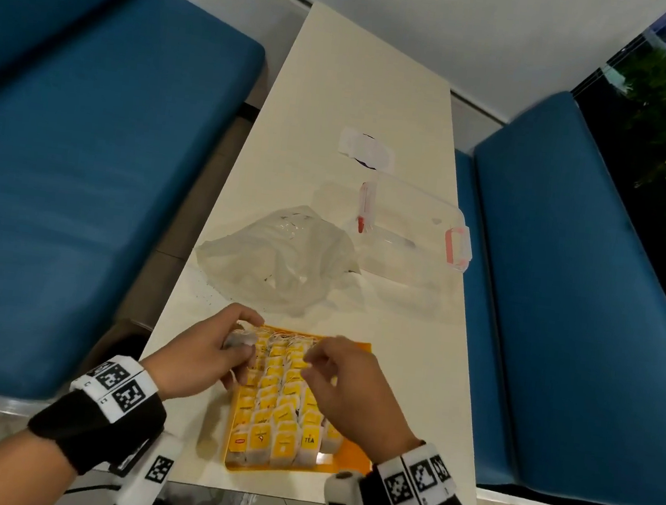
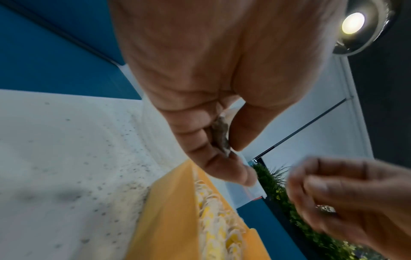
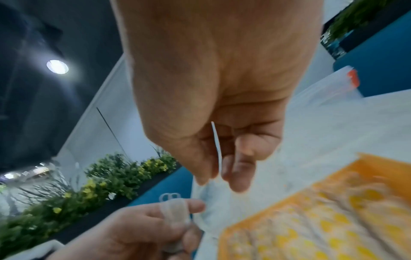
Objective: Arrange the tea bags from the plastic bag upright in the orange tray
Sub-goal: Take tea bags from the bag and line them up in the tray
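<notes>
Most of the work looks done to us: near the desk's (image 1: 342, 87) near edge, the orange tray (image 1: 353, 460) is packed with rows of tea bags (image 1: 284, 446) standing upright, yellow tags showing, from its near wall almost to its far one. Over the tray's far left corner our left hand (image 1: 203, 358) has its grip closed on one more tea bag (image 2: 220, 135), pinched between thumb and fingers. Our right hand (image 1: 345, 386), above the far rows, pinches a thin white strip (image 3: 217, 146), which we take for that bag's string or tag, though blur leaves us unsure. Farther along the desk, the plastic bag (image 1: 280, 263) lies crumpled and seems nearly empty, so we judge few bags remain. Beyond it sits a clear lidded box (image 1: 412, 236).
</notes>
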